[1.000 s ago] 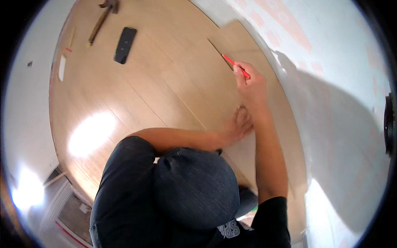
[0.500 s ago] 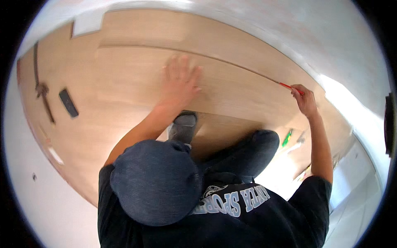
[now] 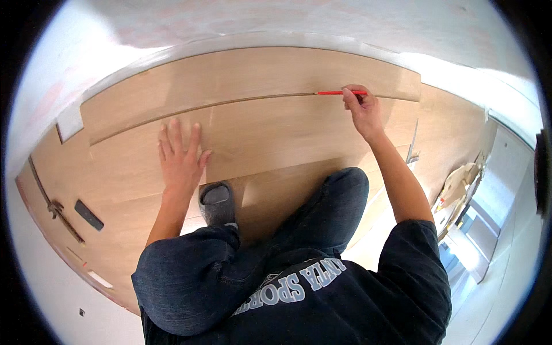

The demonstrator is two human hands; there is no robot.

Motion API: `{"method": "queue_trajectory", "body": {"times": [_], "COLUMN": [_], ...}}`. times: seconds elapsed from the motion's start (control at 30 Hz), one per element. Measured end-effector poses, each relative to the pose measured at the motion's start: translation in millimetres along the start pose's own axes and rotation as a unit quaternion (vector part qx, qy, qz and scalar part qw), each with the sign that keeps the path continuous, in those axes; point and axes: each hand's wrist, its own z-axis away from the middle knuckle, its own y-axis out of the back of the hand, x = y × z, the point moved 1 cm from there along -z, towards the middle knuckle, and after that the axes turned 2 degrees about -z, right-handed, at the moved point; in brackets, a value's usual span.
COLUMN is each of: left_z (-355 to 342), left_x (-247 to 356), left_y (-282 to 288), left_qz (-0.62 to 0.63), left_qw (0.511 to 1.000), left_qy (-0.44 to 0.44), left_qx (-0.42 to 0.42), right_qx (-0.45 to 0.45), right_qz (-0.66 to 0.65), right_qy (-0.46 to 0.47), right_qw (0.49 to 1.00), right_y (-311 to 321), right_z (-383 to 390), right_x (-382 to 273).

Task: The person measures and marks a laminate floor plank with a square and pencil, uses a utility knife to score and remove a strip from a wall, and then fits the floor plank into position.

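My left hand lies flat with fingers spread on the wood-look floor planks, its fingertips just short of a long plank's edge. That long plank lies on top of the flooring beside the wall, its near edge making a dark line. Between the thumb and fingers of my right hand is a red pencil. The pencil is held low, nearly in line with the plank's edge, its tip to the left. Whether the tip touches the wood I cannot tell.
At the left lie a long dark bar-shaped tool and a black block. My bent knee and grey slipper are close to the work. A pale wall runs along the far side. Cardboard and scraps sit at the right.
The view has turned and shifted. My left hand has moved left over the planks and now rests flat. My right hand, still holding the pencil, has moved left along the plank's edge.
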Motion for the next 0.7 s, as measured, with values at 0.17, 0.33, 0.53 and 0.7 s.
{"method": "queue_trajectory", "body": {"times": [0.17,0.33,0.53,0.7], "left_z": [-1,-5,-12,-9], "left_x": [8,13,10,10], "left_y": [-4,4,4,-1], "left_qz": [-0.026,-0.035,-0.048,-0.063], "left_qw": [0.999,0.999,0.997,0.996], "left_qy": [-0.018,-0.030,-0.046,-0.054], "left_qx": [0.000,-0.018,-0.026,-0.030], "right_qx": [-0.033,-0.022,-0.068,-0.032], "right_qz": [-0.028,-0.054,0.027,0.055], "right_qy": [-0.010,0.000,0.053,-0.030], "right_qw": [0.999,0.998,0.996,0.998], "right_y": [26,31,60,176], "right_z": [-12,-14,-20,-37], "right_x": [33,51,42,121]}}
